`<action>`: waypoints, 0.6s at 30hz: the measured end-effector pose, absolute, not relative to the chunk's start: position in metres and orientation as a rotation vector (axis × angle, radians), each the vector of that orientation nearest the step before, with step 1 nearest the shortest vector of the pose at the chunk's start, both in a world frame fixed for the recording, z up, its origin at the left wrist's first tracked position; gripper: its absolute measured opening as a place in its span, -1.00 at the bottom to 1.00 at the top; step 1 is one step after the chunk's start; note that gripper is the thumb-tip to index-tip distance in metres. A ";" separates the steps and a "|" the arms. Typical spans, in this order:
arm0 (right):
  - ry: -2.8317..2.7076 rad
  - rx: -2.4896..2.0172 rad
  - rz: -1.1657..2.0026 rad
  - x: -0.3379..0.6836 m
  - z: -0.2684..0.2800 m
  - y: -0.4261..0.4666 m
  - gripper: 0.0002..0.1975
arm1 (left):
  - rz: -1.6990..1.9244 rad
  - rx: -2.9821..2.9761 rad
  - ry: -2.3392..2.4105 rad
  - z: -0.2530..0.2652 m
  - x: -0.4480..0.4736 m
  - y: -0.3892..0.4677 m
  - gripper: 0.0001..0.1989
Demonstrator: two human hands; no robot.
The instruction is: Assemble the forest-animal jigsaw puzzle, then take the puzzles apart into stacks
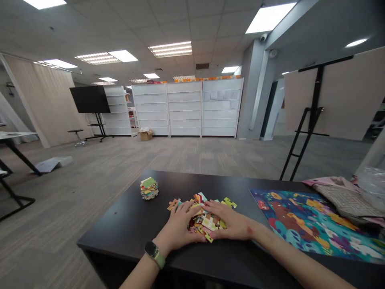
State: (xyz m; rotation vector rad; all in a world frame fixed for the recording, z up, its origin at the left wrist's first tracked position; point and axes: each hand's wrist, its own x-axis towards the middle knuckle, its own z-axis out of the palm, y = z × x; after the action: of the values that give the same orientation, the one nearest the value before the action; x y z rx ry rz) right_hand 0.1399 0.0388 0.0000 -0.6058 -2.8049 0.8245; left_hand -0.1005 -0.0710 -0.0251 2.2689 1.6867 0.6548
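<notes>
A heap of jigsaw puzzle pieces (209, 221) lies loose on the dark table, in many colours. My left hand (182, 224) curves around its left side, fingers stretched over the top and thumb along the near edge. From the right, my right hand (226, 220) rests on the heap the same way, fingers apart. Both hands touch the pieces without gripping one that I can make out; the pieces under the palms are hidden. An orange-brown piece (172, 204) and a yellow-green piece (229, 202) stick out at the heap's far sides. Farther left stands a neat stack of puzzle pieces (148, 188).
A colourful illustrated sheet (319, 224) covers the right part of the dark table (120, 228). Beyond it lie a patterned cloth bag (349, 196) and clear plastic (373, 184). A black stand (303, 136) rises behind the table; white shelves (185, 110) line the back.
</notes>
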 end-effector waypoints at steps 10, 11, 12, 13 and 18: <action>-2.523 -0.819 0.623 0.143 -0.029 0.064 -0.56 | 0.776 2.379 1.523 -0.011 -0.083 -0.084 -0.63; -2.524 -0.828 0.629 0.139 -0.032 0.065 -0.54 | 0.749 2.405 1.529 -0.010 -0.079 -0.084 -0.63; -2.530 -0.837 0.648 0.135 -0.033 0.064 -0.53 | 0.724 2.430 1.536 -0.008 -0.074 -0.085 -0.63; -2.537 -0.844 0.683 0.131 -0.034 0.064 -0.51 | 0.701 2.457 1.538 -0.007 -0.069 -0.085 -0.63; -2.429 -0.725 1.063 0.126 -0.029 0.058 -0.45 | 0.604 2.552 1.492 -0.001 -0.043 -0.085 -0.58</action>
State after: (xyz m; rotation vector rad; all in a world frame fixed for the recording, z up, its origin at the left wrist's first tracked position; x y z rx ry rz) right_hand 0.1265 0.0583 -0.0294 -0.7251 -2.4289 1.0628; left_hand -0.0432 -0.0850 -0.0010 2.5522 1.4924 0.6039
